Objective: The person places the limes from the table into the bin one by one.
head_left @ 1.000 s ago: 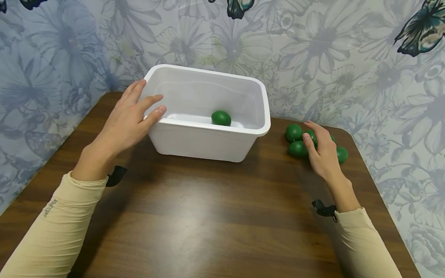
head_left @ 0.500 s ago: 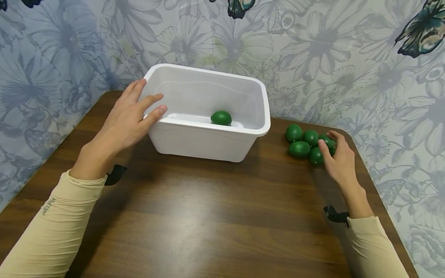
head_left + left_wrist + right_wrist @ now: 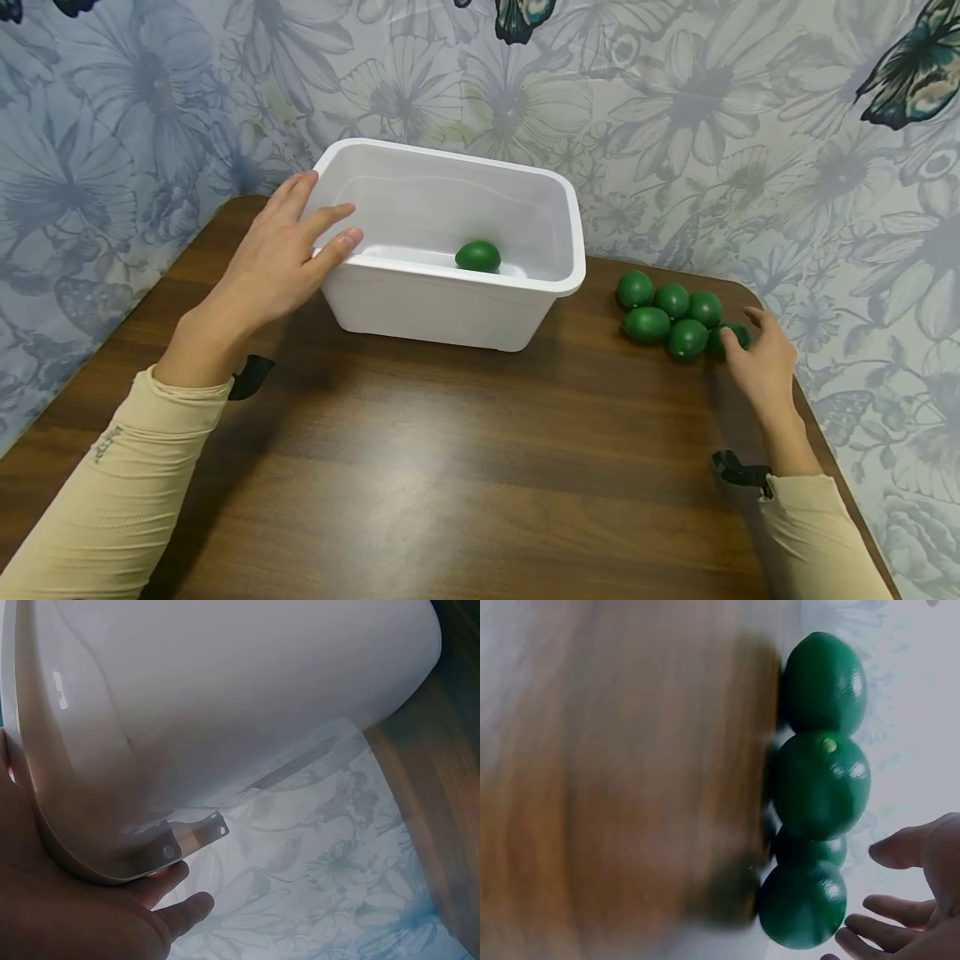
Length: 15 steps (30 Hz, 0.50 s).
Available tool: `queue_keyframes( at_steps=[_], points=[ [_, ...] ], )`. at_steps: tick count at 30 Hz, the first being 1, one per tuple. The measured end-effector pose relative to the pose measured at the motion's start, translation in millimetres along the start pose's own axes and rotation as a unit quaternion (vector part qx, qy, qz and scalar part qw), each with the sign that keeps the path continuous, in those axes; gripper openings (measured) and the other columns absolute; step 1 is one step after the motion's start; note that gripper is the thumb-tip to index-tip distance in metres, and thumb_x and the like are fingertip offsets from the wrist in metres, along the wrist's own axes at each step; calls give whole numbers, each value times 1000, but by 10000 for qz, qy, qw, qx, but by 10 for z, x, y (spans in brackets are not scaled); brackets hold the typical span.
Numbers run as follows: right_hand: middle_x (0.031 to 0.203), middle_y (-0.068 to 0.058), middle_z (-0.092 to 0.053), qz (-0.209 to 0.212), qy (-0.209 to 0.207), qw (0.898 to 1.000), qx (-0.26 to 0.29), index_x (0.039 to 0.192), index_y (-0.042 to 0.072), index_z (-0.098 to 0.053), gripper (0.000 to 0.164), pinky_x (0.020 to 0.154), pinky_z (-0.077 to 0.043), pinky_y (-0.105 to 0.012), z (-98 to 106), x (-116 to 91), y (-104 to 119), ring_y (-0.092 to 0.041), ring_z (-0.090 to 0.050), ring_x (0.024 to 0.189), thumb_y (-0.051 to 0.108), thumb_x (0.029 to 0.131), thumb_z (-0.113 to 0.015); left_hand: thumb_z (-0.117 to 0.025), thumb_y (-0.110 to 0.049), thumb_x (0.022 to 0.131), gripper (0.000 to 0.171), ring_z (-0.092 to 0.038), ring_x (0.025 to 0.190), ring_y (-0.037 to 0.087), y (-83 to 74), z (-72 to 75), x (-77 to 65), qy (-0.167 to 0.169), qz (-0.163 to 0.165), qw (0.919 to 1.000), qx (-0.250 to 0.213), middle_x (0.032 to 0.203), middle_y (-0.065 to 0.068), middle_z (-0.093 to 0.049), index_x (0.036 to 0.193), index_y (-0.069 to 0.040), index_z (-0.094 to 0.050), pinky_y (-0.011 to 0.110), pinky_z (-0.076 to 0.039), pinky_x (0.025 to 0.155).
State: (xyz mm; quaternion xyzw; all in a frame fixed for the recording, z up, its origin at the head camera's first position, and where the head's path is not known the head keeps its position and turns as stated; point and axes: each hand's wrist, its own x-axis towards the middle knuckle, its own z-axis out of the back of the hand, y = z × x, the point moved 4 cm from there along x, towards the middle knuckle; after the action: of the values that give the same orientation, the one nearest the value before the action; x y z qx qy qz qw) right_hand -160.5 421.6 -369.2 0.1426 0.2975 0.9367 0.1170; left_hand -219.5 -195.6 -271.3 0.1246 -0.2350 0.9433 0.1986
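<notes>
My left hand [image 3: 273, 262] rests at the left end of a white plastic tub [image 3: 442, 308], fingers spread and thumb over the near rim. The left wrist view shows the tub's wall [image 3: 247, 690] close by, with fingertips beyond its rim. Inside the tub lies one lime [image 3: 477, 256]. At the table's right, my right hand [image 3: 765, 362] is at the rightmost lime [image 3: 726, 339] of a cluster, thumb and fingers apart around its right side. In the right wrist view, fingertips reach close to the lowest lime [image 3: 802, 904], with the thumb held away.
Several more limes [image 3: 647, 325] sit close together to the left of the right hand, beside the tub. The brown wooden table [image 3: 450, 467] meets a floral-papered wall [image 3: 697, 150] at the back, and its right edge runs just past the right hand.
My right hand has moved right along the limes to the end of the cluster, uncovering those it hid before. The left hand and tub have stayed in place.
</notes>
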Motion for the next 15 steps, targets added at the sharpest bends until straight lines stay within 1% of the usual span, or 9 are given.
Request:
queue_keyframes(
  at_steps=[1,5,8,11,15],
  points=[
    [157,-33,-45,17,10,10000,-59,157,-5,-40,59,114,-31,-74,-7,7,-29,-59,-38,144,23,107,-55,-45,-58,109,66,-12,162,45,-3,-2,-1,-7,-12,10000,9,172,27,-20,150,-8,-59,67,-14,127],
    [148,-40,-49,99,151,9991,-380,153,-10,-42,59,108,-37,-74,-60,32,-115,-62,-46,133,21,106,-59,-44,-59,109,67,-12,162,43,-15,1,-17,-6,-25,10000,37,172,27,-20,150,-9,-58,67,-15,126],
    [147,-41,-49,43,274,9985,-468,153,-10,-42,60,103,-39,-73,-101,45,-168,-62,-49,127,22,106,-60,-44,-58,109,67,-12,162,43,-17,5,-20,-26,-49,10000,56,172,27,-21,150,-8,-58,67,-15,127],
    [146,-41,-49,8,290,9984,-488,153,-11,-41,63,104,-37,-73,-115,54,-209,-62,-49,126,21,104,-64,-45,-57,109,66,-13,162,44,-27,4,-13,-46,-78,9999,66,172,28,-22,149,-7,-59,66,-15,127],
    [144,-44,-48,152,355,9970,-670,152,-13,-39,70,103,-33,-75,-111,66,-234,-65,-48,125,20,99,-71,-46,-57,109,65,-12,162,43,-33,-2,-8,-28,-46,9999,94,172,28,-21,150,-8,-59,67,-15,127]
  ],
)
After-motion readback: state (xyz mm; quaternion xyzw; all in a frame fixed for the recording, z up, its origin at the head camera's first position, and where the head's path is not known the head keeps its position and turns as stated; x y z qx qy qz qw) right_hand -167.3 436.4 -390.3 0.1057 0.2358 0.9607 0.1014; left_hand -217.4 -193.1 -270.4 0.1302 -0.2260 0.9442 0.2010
